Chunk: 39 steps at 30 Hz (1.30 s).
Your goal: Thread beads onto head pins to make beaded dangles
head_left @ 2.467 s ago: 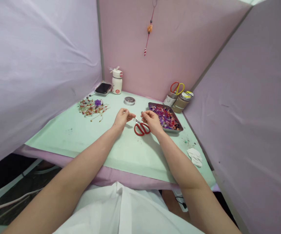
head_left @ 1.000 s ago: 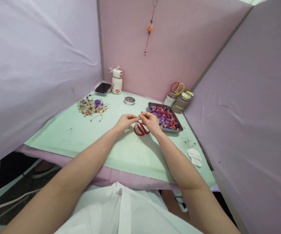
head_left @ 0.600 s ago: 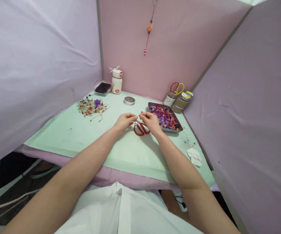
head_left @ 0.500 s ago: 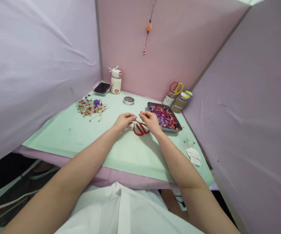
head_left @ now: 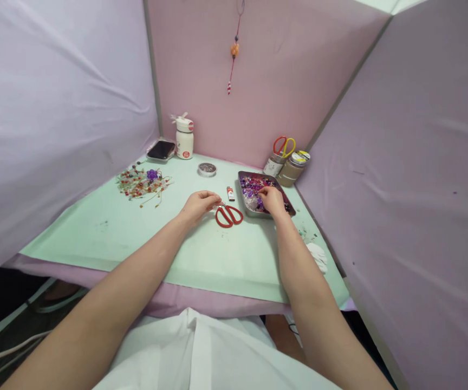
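Note:
My left hand (head_left: 199,204) rests on the green table top (head_left: 136,233) with its fingers curled and pinched on something too small to make out, just left of the red-handled scissors (head_left: 228,215). My right hand (head_left: 272,199) reaches into the metal tray (head_left: 245,208) of purple and red beads, its fingertips bent down among the beads. A small red and white lighter (head_left: 230,193) lies between the scissors and the tray.
A pile of beaded pins (head_left: 140,181) lies at the left. At the back stand a white bottle (head_left: 184,137), a phone (head_left: 161,150), a small round tin (head_left: 207,169) and jars with scissors (head_left: 283,160). A white tissue (head_left: 317,256) lies at the right edge. Cloth walls enclose the table.
My right hand has left the spot beside my left hand and moved right into the bead tray. The lighter is now uncovered. The camera has shifted a little to the right.

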### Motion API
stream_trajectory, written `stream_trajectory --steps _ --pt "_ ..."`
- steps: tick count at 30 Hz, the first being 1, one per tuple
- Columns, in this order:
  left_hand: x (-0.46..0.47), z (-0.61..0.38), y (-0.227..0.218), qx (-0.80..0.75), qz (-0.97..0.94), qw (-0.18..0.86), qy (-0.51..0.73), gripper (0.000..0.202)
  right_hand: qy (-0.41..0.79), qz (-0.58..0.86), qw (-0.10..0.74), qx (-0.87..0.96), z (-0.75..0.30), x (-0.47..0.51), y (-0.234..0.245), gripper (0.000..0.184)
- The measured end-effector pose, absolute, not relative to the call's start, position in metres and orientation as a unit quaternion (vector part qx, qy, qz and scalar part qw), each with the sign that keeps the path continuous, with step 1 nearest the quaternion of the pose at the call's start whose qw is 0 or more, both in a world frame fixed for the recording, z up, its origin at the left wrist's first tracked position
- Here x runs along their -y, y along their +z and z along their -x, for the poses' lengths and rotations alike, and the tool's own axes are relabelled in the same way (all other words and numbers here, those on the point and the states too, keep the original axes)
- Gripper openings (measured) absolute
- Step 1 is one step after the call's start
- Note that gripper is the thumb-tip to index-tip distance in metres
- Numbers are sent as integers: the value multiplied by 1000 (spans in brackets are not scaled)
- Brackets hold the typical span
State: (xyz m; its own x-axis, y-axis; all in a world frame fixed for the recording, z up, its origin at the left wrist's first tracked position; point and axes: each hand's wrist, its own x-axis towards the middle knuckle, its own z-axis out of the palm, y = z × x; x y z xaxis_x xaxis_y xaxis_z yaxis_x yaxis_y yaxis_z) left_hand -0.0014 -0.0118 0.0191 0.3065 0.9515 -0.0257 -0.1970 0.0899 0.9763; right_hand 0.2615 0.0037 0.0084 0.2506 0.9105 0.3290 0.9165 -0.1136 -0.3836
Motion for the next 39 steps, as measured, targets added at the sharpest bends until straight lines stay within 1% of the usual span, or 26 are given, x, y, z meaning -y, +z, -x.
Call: stream_trajectory --steps 6,9,14,18,22,24,27,32,39 --pt "12 1 20 -377 -513 625 452 21 22 737 186 650 -260 -6 2 29" --pt "12 1 18 -385 -520 614 451 20 36 708 180 682 -260 -8 1 36" --pt "11 1 15 -387 -526 615 442 20 99 677 162 711 -257 -9 3 54" --pt "11 1 15 -387 -532 613 438 21 118 682 184 698 -257 -8 3 46" --pt "11 2 15 -390 -526 614 440 21 66 703 202 679 -261 -9 0 43" --pt "10 2 15 -387 -525 618 439 22 48 708 194 678 -262 -10 -2 41" --pt "10 2 15 -388 -525 619 437 22 39 709 192 678 -261 -10 -1 32" --pt "11 2 17 -388 -525 616 439 23 57 713 171 677 -257 -5 5 17" --pt "12 2 19 -393 -525 616 436 21 53 756 136 638 -255 0 10 14"
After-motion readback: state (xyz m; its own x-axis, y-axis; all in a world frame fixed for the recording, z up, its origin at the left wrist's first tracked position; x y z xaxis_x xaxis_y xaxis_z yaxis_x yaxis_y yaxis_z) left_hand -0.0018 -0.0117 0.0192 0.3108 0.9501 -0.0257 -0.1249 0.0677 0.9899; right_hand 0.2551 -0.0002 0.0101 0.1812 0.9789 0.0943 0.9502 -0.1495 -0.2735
